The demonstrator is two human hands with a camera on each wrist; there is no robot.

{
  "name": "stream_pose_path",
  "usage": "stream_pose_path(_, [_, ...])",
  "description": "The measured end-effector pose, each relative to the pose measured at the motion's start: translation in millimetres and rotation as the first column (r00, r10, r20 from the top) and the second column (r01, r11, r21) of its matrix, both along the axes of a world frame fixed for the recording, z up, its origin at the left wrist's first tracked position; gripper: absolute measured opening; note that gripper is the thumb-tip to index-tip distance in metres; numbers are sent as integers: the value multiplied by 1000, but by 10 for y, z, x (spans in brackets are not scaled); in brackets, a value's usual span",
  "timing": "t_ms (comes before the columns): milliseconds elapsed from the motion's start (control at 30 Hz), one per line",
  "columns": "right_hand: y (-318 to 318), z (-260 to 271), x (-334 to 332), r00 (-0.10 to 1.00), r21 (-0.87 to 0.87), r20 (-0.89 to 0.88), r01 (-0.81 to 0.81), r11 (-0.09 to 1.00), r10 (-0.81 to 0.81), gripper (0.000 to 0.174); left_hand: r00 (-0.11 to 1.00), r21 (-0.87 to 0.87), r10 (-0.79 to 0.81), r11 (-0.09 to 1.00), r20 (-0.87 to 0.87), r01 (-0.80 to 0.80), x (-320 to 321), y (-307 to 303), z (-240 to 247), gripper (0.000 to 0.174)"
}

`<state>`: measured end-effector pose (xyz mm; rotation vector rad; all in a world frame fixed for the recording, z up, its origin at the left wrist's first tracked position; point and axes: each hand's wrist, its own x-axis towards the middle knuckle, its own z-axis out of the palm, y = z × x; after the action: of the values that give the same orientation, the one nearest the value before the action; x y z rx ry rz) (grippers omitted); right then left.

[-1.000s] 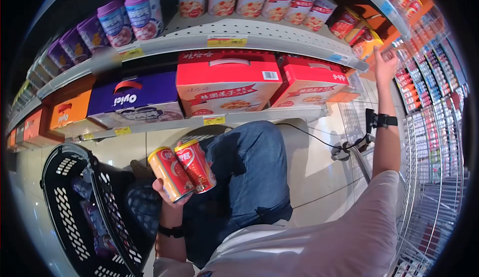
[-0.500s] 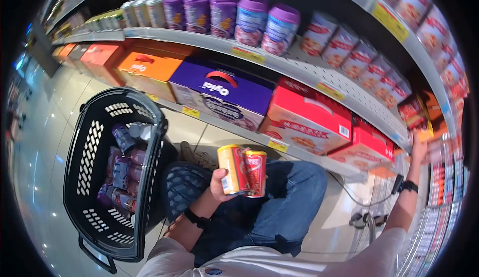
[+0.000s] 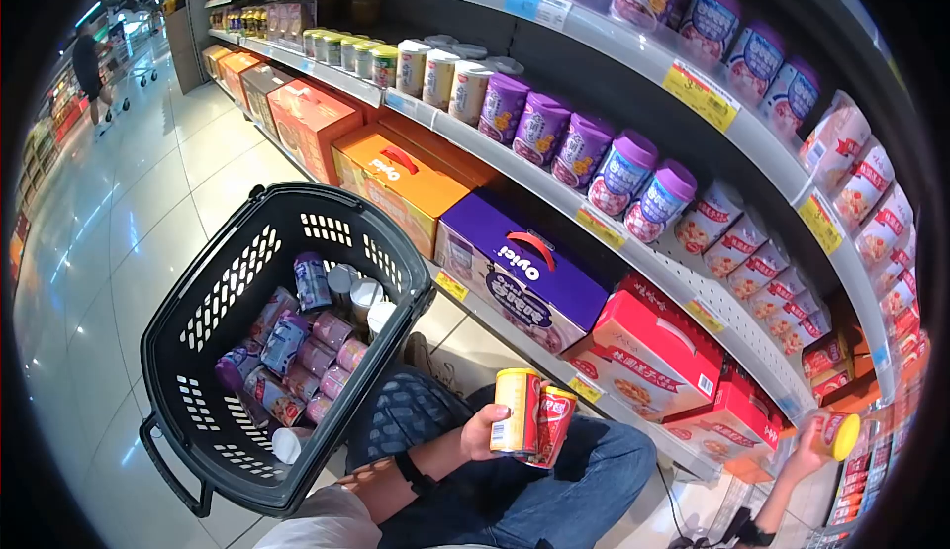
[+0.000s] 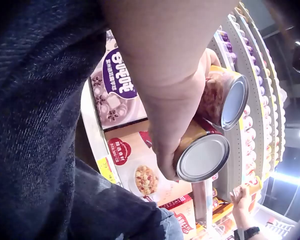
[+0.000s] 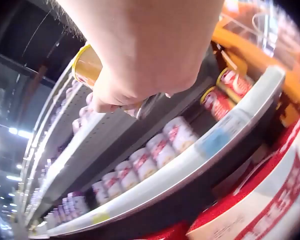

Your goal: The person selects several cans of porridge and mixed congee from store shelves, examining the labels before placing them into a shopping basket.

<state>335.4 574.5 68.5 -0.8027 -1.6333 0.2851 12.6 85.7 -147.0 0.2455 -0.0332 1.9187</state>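
Observation:
My left hand (image 3: 477, 434) grips two red-and-yellow cans side by side over my lap: a yellow-sided can (image 3: 515, 415) nearest the palm and a redder can (image 3: 556, 428) beyond it. In the left wrist view their metal ends show, one silvery can end (image 4: 204, 157) below the other. Far to the right, my right hand (image 3: 804, 458) holds a can with a yellow lid (image 3: 843, 436) just off the shelf end. The right wrist view has that yellow-lidded can (image 5: 87, 65) partly hidden behind the hand. Similar red cans (image 5: 219, 103) stand on the shelf nearby.
A black basket (image 3: 282, 218) with several jars and cans (image 3: 285, 339) stands on the floor at my left. Ahead run shelves of purple-lidded jars (image 3: 625, 168) and white-and-red cans (image 3: 708, 218), with red gift boxes (image 3: 648, 351) below. A person (image 3: 89, 69) is far off at left.
My right hand has gone into the shelf end and come away with a yellow-lidded can. My head has turned left, bringing the basket into fuller view. The left hand keeps both cans.

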Motion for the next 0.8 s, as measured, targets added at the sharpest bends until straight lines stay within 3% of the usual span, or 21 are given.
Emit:
stream_pose_path(33, [-348, 19, -196, 955, -59, 5, -295, 954, 296, 55, 1000, 4, 4, 1000, 5, -4, -1, 4, 0, 81])
stream_pose_path(67, [-687, 15, -347, 827, -119, -5, -559, 821, 562, 59, 1000, 5, 4, 1000, 11, -4, 4, 2, -5, 80])
stream_pose_path(133, [-1170, -245, -673, 751, -233, -188, -661, 714, 633, 67, 1000, 5, 7, 1000, 16, -7, 4, -7, -64, 78])
stream_pose_path(200, [-1869, -170, -1097, 545, -267, -122, -823, 501, 830, 77, 1000, 2, 10, 1000, 24, -10, 4, -28, -84, 77])
stream_pose_path(267, [-2387, -206, -1399, 390, -439, -289, -866, 241, 874, 81, 998, 12, 53, 999, 46, -53, -16, -34, -63, 76])
stream_pose_path(333, [-2668, -326, -1644, 257, -530, -531, -844, -80, 807, 88, 997, 34, 57, 998, 59, -60, -33, -63, 15, 77])
stream_pose_path(400, [-2932, -386, -1937, 165, -493, -694, -818, -295, 701, 92, 997, 72, 34, 997, 68, -39, -63, -92, 20, 78])
stream_pose_path(433, [-3012, -403, -2051, 97, -447, -761, -795, -409, 642, 86, 997, 73, 44, 996, 64, -49, -79, -107, 47, 78])
stream_pose_path(500, [-3160, -393, -2214, 168, -441, -851, -743, -504, 498, 80, 997, 127, 27, 991, 66, -35, -115, -122, 110, 78])
stream_pose_path(533, [-3183, -359, -2269, 129, -390, -902, -653, -649, 412, 76, 989, 92, 48, 994, 137, -61, -113, -51, -168, 77])
stream_pose_path(567, [-3203, -373, -2294, 126, -389, -902, -652, -651, 413, 76, 990, 93, 50, 994, 134, -63, -123, -51, -148, 77])
stream_pose_path(633, [-3225, -455, -2340, 141, -274, -962, -548, -791, 235, 75, 983, 102, 76, 990, 165, -94, -122, -60, -118, 72])
stream_pose_path(800, [-3319, -495, -2389, 96, -281, -957, -556, -783, 275, 82, 981, 80, 98, 990, 166, -112, -114, -81, -20, 71])
